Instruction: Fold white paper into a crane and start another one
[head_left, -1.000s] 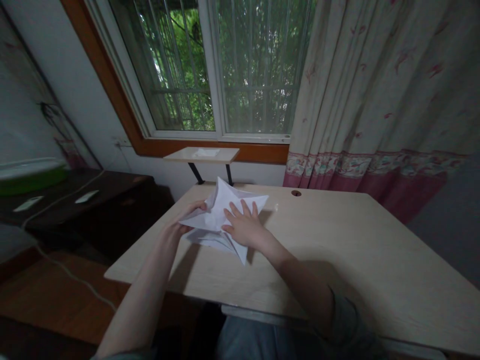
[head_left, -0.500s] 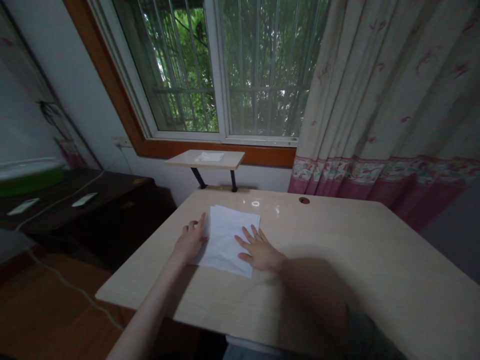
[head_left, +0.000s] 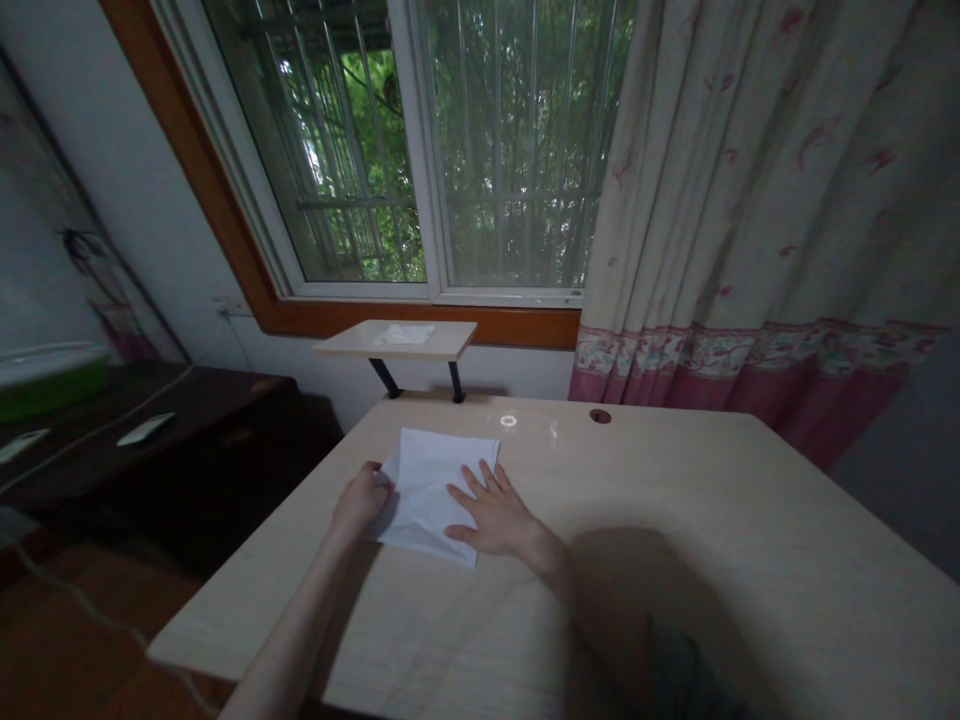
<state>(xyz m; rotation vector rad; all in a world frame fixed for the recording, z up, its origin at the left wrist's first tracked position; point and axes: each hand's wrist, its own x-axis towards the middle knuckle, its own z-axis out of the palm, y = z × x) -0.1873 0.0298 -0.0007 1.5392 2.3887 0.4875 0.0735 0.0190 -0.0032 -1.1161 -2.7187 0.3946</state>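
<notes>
A white sheet of paper (head_left: 431, 480), folded in layers, lies on the pale wooden desk (head_left: 675, 480). My left hand (head_left: 362, 497) pinches its left edge, where the paper lifts and bends a little around the fingers. On the right part of the sheet my right hand (head_left: 491, 510) lies flat with fingers spread, pressing it to the desktop. Creases run across the paper's lower half between the two hands.
Behind the paper a small raised shelf (head_left: 442, 345) on black legs bears a crumpled white paper (head_left: 407, 334). A round cable hole (head_left: 600, 416) sits near the desk's back edge. Left of the desk stands a dark low cabinet (head_left: 247, 400) with a flat pale object (head_left: 146, 429) on it.
My left hand has closed its fingers on the paper's left edge, which is now slightly raised. My right hand stays spread on the sheet. The view has shifted a little.
</notes>
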